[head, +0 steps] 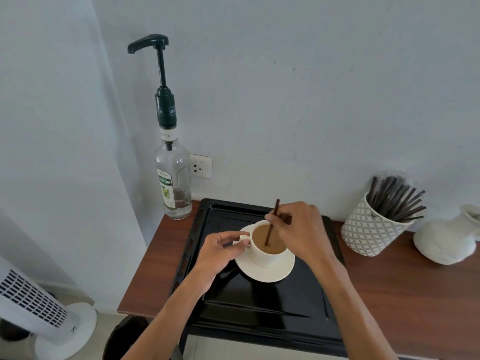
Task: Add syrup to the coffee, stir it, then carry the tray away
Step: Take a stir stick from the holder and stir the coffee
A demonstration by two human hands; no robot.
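A white cup (265,255) of light brown coffee stands on a white saucer (280,271) on a black tray (259,307). My left hand (220,253) pinches the cup's handle on the left side. A dark brown stir stick (272,224) is pinched in my right hand (301,229), which hovers just right of the cup; the stick's lower end dips in the coffee. A clear syrup bottle (173,183) with a dark green pump stands at the table's back left corner, just beyond the tray's edge.
A patterned white pot (371,232) holding several dark stir sticks stands right of the tray. A white vase (446,240) stands further right. The brown table (402,294) meets the wall at the back. A white tower fan (39,300) is on the floor at left.
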